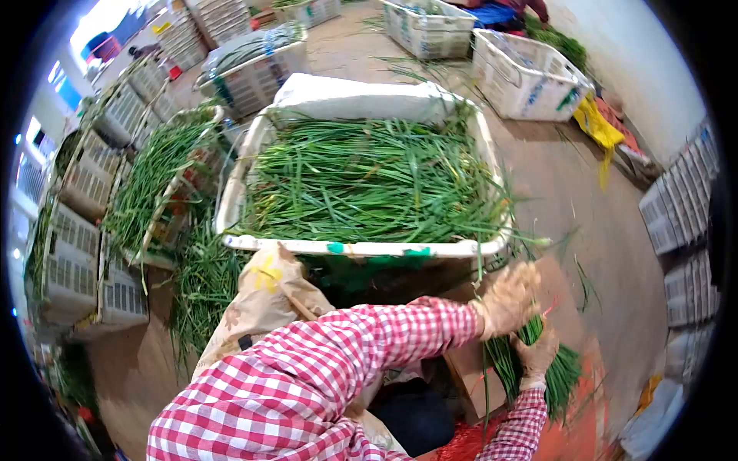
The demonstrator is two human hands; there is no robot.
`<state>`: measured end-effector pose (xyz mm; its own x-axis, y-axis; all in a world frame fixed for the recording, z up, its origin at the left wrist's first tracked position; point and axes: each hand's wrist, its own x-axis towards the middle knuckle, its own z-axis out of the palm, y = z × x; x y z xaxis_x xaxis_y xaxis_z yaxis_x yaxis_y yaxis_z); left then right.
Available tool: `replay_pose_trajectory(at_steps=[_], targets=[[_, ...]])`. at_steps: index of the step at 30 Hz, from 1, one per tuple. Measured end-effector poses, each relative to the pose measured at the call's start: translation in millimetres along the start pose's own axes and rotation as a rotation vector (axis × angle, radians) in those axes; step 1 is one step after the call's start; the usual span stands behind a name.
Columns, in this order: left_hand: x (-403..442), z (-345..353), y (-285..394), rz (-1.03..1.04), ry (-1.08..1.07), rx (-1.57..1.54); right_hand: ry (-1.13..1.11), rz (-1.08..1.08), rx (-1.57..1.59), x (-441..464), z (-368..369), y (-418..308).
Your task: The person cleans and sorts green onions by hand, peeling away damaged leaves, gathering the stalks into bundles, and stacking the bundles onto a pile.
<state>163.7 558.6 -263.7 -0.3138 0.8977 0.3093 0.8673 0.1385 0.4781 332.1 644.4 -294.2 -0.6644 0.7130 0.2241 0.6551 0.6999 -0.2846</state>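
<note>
My right hand (536,355), in a pale glove, is wrapped round a bunch of green chives (565,378) at the lower right. The bunch rests over a brown cardboard box (477,383). My left hand (509,298), also gloved, reaches across just above the bunch. Motion smears its fingers, so their grip is unclear. A thin red tie (550,307) shows between the two hands. In front of me a white plastic crate (369,248) holds many loose chives (369,180).
More crates with greens (165,180) stand at the left, beside stacked crates (73,246). Loose greens (204,288) lie on the floor there. White crates (530,81) stand at the far right, near a person's sleeve (538,9). Stacked baskets (680,200) line the right side.
</note>
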Motion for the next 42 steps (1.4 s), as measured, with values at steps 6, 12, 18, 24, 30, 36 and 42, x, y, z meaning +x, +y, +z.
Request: replay_pose_trajectory(at_steps=[6, 12, 18, 24, 30, 36, 42], targets=[[-77, -189, 3, 0.198, -0.474, -0.291, -0.272, 0.154, -0.247, 3, -32, -29], [-182, -308, -109, -0.111, -0.176, -0.251, -0.192, 0.15, -0.264, -2, 2, -47], [-290, -354, -279, -0.977, 0.153, 0.258, -0.539, 0.249, -0.589, 40, -55, -102], [-309, -334, -355, -1.369, 0.077, 0.039, -0.255, -0.199, -0.164, 108, -66, -275], [-313, -316, -356, -1.206, 0.336, 0.07, -0.391, -0.708, -0.059, 139, 57, -460], [-319, -315, -360, -1.193, 0.351, -0.035, -0.355, -0.835, -0.135, 167, 163, -547], [-320, -316, -357, -1.166, 0.42, -0.115, -0.644, -0.752, -0.29, 219, 194, -572]])
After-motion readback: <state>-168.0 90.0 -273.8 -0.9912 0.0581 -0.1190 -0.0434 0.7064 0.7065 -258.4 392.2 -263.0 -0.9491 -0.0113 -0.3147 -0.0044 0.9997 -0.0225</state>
